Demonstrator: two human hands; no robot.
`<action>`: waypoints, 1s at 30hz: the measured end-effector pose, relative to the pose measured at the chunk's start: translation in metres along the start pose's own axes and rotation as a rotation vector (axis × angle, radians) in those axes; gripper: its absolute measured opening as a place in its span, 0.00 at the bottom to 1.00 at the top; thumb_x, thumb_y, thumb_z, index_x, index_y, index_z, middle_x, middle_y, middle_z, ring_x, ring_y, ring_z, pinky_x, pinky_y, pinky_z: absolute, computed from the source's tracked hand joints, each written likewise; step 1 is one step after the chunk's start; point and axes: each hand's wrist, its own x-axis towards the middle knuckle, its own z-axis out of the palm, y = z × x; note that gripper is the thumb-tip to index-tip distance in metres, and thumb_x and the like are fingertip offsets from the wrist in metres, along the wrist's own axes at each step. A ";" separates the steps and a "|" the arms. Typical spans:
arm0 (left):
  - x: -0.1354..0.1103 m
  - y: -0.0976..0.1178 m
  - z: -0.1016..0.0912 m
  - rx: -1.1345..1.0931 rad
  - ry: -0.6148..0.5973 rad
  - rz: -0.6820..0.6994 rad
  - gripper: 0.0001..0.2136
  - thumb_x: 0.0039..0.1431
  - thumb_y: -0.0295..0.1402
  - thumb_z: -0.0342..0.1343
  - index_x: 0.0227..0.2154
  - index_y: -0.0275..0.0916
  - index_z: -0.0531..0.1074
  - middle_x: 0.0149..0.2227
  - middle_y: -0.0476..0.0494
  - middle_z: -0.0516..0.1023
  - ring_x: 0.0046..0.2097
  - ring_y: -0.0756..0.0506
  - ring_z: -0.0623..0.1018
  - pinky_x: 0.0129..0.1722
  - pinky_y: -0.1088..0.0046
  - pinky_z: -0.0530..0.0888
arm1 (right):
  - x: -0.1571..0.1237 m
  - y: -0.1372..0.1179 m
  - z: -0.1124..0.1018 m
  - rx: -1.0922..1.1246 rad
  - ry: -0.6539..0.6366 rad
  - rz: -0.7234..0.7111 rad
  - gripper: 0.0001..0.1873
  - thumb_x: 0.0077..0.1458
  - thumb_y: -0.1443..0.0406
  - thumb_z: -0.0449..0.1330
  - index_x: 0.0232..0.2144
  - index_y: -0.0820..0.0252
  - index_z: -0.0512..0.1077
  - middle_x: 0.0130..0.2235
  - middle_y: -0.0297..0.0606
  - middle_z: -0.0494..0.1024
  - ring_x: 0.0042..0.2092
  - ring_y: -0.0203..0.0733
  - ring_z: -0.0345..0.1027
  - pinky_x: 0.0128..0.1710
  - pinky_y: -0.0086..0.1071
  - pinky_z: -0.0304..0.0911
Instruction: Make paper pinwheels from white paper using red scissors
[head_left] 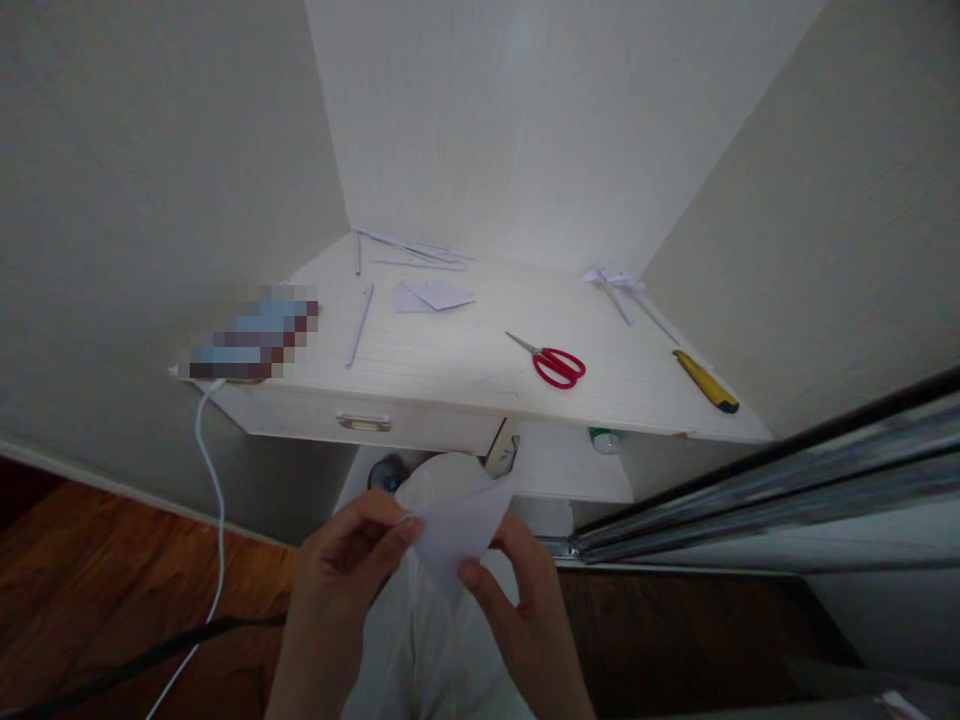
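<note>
Over my lap, a piece of white paper (461,525) with a pointed upper right corner is held between both hands. My left hand (360,550) pinches its left corner between thumb and fingers. On the right side, my right hand (517,575) grips the lower edge, thumb in front and the other fingers behind the sheet. Beyond them on the white desk (450,350) lie red-handled scissors (551,362), blades pointing to the back left. Cut paper pieces (435,295) rest farther back, with a thin paper roll (360,325) to their left.
Several thin paper sticks (412,248) lie along the back wall. A yellow utility knife (705,380) is at the right edge, near paper pieces with sticks (615,285). A blurred-out device (255,340) with a white cable (217,490) sits at left. Below is a drawer (367,422).
</note>
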 end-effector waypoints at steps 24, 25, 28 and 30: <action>0.000 0.004 0.004 0.522 -0.303 -0.016 0.06 0.50 0.34 0.60 0.22 0.38 0.74 0.22 0.50 0.73 0.25 0.48 0.70 0.24 0.77 0.68 | 0.008 -0.008 -0.008 -0.114 -0.148 0.067 0.10 0.54 0.70 0.60 0.22 0.59 0.69 0.26 0.31 0.69 0.30 0.36 0.63 0.31 0.28 0.54; -0.001 0.004 0.004 0.517 -0.297 -0.011 0.06 0.50 0.34 0.60 0.22 0.38 0.74 0.22 0.50 0.74 0.26 0.48 0.71 0.24 0.77 0.68 | 0.008 -0.008 -0.008 -0.091 -0.121 0.067 0.09 0.53 0.71 0.60 0.23 0.59 0.70 0.27 0.31 0.70 0.31 0.36 0.63 0.32 0.28 0.55; -0.002 0.006 0.005 0.524 -0.278 -0.014 0.06 0.49 0.34 0.61 0.22 0.38 0.75 0.22 0.49 0.75 0.27 0.47 0.72 0.25 0.76 0.69 | 0.007 -0.009 -0.007 -0.023 -0.023 0.090 0.06 0.51 0.72 0.60 0.25 0.58 0.70 0.28 0.31 0.71 0.33 0.37 0.65 0.35 0.29 0.57; -0.003 0.006 0.006 0.513 -0.275 -0.026 0.06 0.49 0.34 0.61 0.22 0.38 0.75 0.23 0.49 0.75 0.27 0.47 0.72 0.25 0.76 0.70 | 0.006 -0.010 -0.007 0.009 -0.011 0.102 0.05 0.51 0.71 0.60 0.26 0.57 0.69 0.28 0.30 0.70 0.33 0.38 0.65 0.35 0.30 0.58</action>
